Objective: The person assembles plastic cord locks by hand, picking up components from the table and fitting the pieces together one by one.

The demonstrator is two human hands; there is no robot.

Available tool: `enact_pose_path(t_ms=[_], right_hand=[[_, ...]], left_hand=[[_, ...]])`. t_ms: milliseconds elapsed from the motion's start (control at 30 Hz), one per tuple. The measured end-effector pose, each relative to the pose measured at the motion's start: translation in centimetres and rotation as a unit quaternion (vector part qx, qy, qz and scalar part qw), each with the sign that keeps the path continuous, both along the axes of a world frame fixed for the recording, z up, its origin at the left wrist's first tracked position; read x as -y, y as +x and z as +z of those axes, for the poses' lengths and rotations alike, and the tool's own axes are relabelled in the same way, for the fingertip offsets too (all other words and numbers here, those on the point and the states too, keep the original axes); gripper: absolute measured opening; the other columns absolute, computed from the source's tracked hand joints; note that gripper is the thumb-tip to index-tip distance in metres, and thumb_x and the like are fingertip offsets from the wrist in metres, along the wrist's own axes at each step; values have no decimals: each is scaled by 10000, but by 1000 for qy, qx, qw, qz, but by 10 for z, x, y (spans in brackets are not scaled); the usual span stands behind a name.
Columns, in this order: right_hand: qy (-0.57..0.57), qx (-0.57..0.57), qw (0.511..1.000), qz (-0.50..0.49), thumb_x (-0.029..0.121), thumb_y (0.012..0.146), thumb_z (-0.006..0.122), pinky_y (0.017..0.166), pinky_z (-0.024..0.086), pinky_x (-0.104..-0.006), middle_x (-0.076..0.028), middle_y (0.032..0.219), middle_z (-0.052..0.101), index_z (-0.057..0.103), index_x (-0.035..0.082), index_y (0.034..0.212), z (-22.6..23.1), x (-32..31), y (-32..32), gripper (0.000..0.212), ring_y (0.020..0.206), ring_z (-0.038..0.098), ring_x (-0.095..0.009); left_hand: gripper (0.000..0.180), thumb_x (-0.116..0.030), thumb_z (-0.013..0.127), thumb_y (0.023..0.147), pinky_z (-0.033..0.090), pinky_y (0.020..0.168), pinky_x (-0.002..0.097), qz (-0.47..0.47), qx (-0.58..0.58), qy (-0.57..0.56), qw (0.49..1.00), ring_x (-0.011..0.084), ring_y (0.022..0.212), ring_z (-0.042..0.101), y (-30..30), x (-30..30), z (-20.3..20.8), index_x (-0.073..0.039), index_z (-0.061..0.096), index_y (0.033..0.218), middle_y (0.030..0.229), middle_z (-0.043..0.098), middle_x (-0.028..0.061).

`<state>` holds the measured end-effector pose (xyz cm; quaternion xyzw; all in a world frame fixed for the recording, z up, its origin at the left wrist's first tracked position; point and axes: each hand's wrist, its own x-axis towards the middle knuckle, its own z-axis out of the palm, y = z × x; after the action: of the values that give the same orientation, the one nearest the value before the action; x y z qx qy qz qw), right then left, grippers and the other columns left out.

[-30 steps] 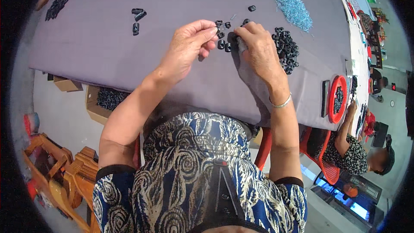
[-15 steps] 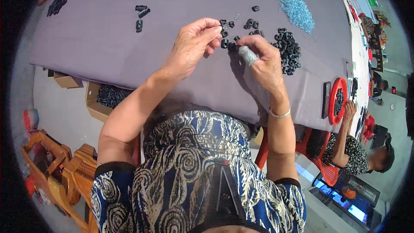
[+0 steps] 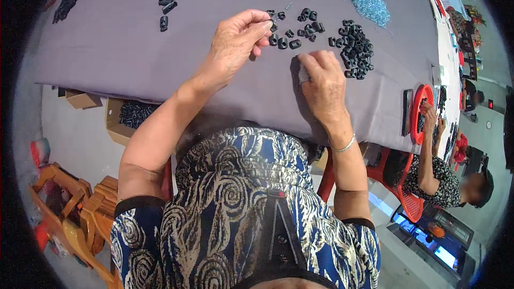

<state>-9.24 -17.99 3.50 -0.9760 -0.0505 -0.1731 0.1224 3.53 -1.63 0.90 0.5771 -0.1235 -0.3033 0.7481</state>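
My left hand [image 3: 238, 40] is raised over the table, thumb and forefinger pinched on a small black plastic piece [image 3: 272, 27], mostly hidden by the fingertips. Closer to me and to the right, my right hand [image 3: 325, 80] hangs over the cloth with its fingers curled together. A grey wrap [image 3: 303, 74] covers part of one digit, and what those fingertips hold, if anything, is hidden. Between and beyond the hands lie several loose barrel-shaped black plastic pieces [image 3: 295, 44] with holes. Right of them sits a heap of similar black pieces [image 3: 356, 48].
Shiny bluish metal bits [image 3: 367, 0] form a pile at the far right of the grey tablecloth [image 3: 107, 48]. More black parts [image 3: 164, 23] lie left. Beneath the table stands a cardboard box [image 3: 115, 123] of black parts. A co-worker's hand [image 3: 428, 115] reaches a red basket [image 3: 415, 120].
My right hand has drawn back toward me from the loose black pieces, uncovering several of them. My left hand keeps its pinch. The whole view has shifted slightly.
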Motion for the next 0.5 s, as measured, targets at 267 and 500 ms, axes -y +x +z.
enact_pose_path(t_ms=[267, 500], right_hand=[[112, 64, 988, -81, -57, 745, 573, 658, 498, -314, -117, 871, 594, 616, 26, 1036, -3, -4, -7, 306, 752, 615, -270], [192, -13, 976, -103, -36, 775, 555, 676, 478, -368, -147, 810, 573, 622, 13, 966, 3, 13, -7, 208, 755, 592, -328]], left_hand=[[244, -155, 565, 939, 453, 569, 183, -9, 5, -3, 1000, 53, 675, 539, 0, 0, -2, 24, 577, 1105, 836, 605, 34], [240, -154, 565, 940, 451, 575, 185, -8, 8, -11, 1000, 52, 674, 534, -1, 1, 0, 21, 580, 1104, 832, 603, 34]])
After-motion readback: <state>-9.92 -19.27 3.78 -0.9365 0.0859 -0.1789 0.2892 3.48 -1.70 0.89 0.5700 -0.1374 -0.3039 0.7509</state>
